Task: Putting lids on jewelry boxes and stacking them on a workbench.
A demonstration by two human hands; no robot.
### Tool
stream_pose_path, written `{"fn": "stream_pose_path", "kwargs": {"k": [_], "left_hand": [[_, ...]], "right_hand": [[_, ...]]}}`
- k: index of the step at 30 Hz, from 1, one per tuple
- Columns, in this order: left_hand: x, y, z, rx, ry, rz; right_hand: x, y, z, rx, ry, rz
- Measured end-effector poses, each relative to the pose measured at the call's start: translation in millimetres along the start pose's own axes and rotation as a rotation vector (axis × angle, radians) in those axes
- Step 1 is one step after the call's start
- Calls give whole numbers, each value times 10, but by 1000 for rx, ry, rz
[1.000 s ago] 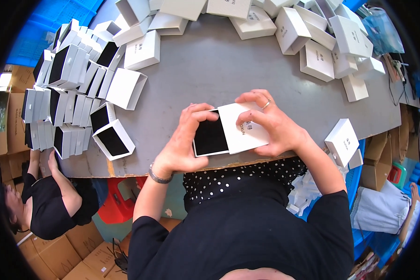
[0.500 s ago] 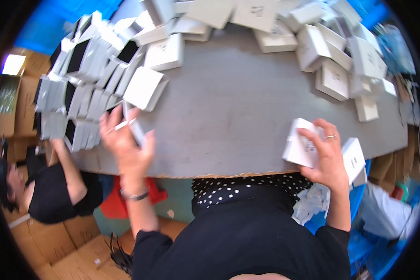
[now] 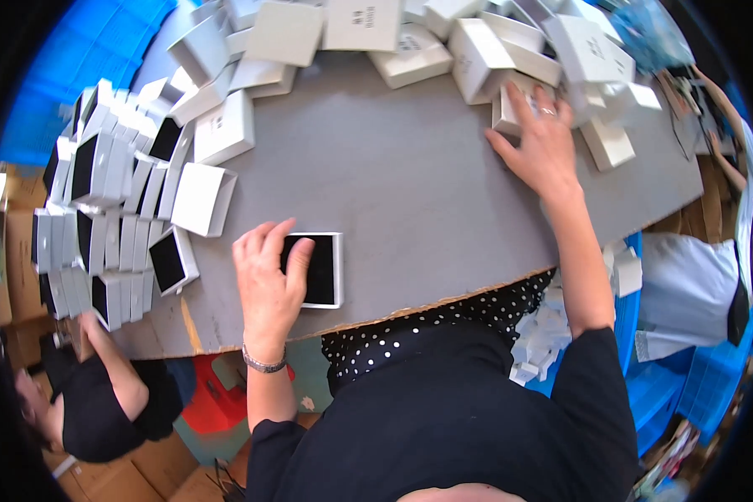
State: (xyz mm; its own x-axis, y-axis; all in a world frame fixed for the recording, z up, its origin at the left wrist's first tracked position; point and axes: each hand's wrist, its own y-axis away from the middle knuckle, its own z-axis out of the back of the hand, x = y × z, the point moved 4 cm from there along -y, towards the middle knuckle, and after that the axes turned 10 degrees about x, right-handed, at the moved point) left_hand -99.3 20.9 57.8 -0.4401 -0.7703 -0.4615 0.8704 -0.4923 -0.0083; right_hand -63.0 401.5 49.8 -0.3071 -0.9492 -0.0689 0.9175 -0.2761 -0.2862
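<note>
My left hand (image 3: pixel 268 280) is closed on the left part of a shallow white box (image 3: pixel 338 272) with a black inside, near the table's front edge. Its thumb lies over the black inside, and the hand hides the box's left wall. My right hand (image 3: pixel 544 146) reaches out to the far right, with fingers spread over a closed white box (image 3: pixel 504 115). The fingertips touch that box and nothing is gripped. Close by my left hand, another black-lined white box (image 3: pixel 171 260) leans at the stack's edge.
Rows of white boxes with black insides (image 3: pixel 100 171) stand at the left. White lids and boxes (image 3: pixel 364 23) are heaped along the far side of the grey table (image 3: pixel 385 167). Blue crates (image 3: pixel 657 393) holding white pieces stand right. Another person (image 3: pixel 100 402) is at lower left.
My right hand has let go of a white box and moved away to the far-right pile. My left hand has moved from the stack's edge toward the front middle. The view has shifted.
</note>
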Motion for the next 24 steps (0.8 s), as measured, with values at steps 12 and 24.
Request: {"fn": "stream_pose_path", "kwargs": {"k": [12,24], "left_hand": [[-48,154,-264,89,254,-248],[-312,73,-341,193,325,-403]], "right_hand": [[757,864,353,396,-798,624],[865,863,373,334,-790,604]]}}
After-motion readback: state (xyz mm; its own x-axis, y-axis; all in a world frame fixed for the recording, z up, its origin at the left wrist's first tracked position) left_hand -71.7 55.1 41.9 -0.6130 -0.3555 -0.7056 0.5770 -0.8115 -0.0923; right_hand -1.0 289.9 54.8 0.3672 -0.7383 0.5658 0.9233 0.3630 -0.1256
